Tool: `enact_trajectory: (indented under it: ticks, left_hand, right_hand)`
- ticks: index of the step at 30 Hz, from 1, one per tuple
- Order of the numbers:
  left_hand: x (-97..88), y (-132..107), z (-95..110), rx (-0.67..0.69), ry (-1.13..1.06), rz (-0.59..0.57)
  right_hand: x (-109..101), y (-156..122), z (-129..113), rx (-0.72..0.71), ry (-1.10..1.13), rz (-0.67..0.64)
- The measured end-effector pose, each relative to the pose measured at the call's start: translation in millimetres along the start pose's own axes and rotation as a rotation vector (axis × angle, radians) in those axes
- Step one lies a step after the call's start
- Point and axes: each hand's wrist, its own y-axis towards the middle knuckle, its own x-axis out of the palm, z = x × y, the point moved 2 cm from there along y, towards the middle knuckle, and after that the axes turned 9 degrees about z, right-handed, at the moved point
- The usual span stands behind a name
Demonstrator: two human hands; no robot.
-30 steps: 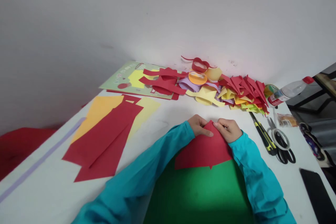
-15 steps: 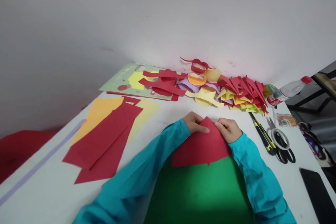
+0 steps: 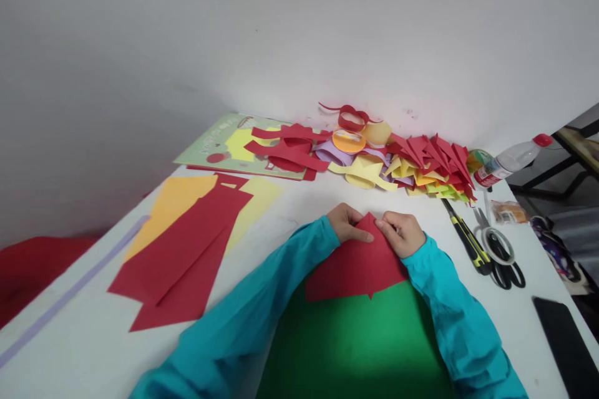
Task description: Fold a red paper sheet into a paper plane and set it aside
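Observation:
A red sheet of folded paper point(image 3: 358, 271), pointed at its far end, lies over a green mat point(image 3: 355, 343). My left hand point(image 3: 349, 224) grips the paper's left edge near the tip, thumb pressed on top. On the other side of the tip, my right hand point(image 3: 402, 232) pinches the right edge between thumb and curled fingers. Both hands are closed on the paper, close together. The fingers under the sheet are hidden.
Red cut paper point(image 3: 187, 249) and a purple strip point(image 3: 70, 296) lie left. Folded paper pieces point(image 3: 430, 165) line the wall beside a bottle point(image 3: 512, 161). On the right are a utility knife point(image 3: 468, 242), scissors point(image 3: 508, 274), a tape roll point(image 3: 498, 245) and a black flat object point(image 3: 566, 343).
My right hand has slid slightly left along the edge, nearer the paper's tip. My left hand stays at about the same spot, and the view has shifted a little.

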Motion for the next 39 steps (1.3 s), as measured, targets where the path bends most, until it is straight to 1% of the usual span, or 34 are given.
enact_trajectory:
  ticks: [2, 4, 9, 13, 16, 18, 22, 24, 27, 31, 35, 39]
  left_hand:
    - [0.3, 0, 0, 0.002, 0.007, -0.001]
    - [-1.0, -1, 2, 0.003, 0.010, -0.001]
    - [-7.6, -5, 9, -0.005, 0.027, 0.019]
    - [-11.6, -6, 12, -0.009, 0.041, 0.050]
    - [-13.0, -8, 15, 0.002, 0.049, 0.063]
    - [-14.2, -10, 18, 0.006, 0.036, 0.072]
    - [-17.9, -14, 23, 0.010, 0.052, 0.117]
    - [-19.4, -15, 25, 0.008, 0.061, 0.125]
    - [-22.3, -15, 27, 0.006, 0.036, 0.123]
    - [-30.0, -17, 32, 0.011, -0.002, 0.191]
    - [-35.3, -22, 39, 0.017, -0.009, 0.213]
    - [-40.5, -26, 45, 0.057, -0.013, 0.253]
  right_hand:
    - [0, 0, -1, -0.013, -0.022, 0.032]
    - [0, 0, 1, 0.009, -0.012, 0.040]
    - [-1, 0, 10, 0.075, 0.075, -0.028]
    - [-1, -1, 6, 0.038, 0.099, -0.082]
    - [-2, -1, 2, 0.008, 0.045, -0.041]
    - [-3, -1, 1, 0.029, 0.044, -0.018]
    - [-2, -1, 4, 0.061, 0.108, -0.056]
    - [-2, -2, 5, 0.060, 0.115, -0.048]
    - [-3, -3, 8, 0.094, 0.137, -0.022]
    - [-4, -3, 10, 0.127, 0.196, -0.067]
    - [-7, -2, 11, 0.141, 0.196, -0.041]
    - [-11, -1, 12, 0.167, 0.261, -0.050]
